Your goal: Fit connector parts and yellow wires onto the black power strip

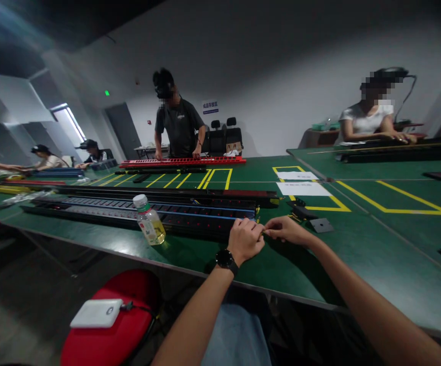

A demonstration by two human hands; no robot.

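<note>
My left hand (245, 239), a black watch on its wrist, is curled closed at the right end of a long black rail (148, 213) with blue strips that lies along the green table (357, 254). My right hand (287, 230) meets it from the right, fingers pinched together on something small that I cannot make out. Both hands touch at the rail's end. A small black plate (320, 224) and other dark parts (300, 209) lie just right of my right hand.
A plastic bottle (150, 221) of yellowish drink stands by the rail near the table's front edge. A red stool (117, 320) with a white power bank (96, 313) sits below. Across the table a person works on a red rail (182, 161); other people sit at the right and far left.
</note>
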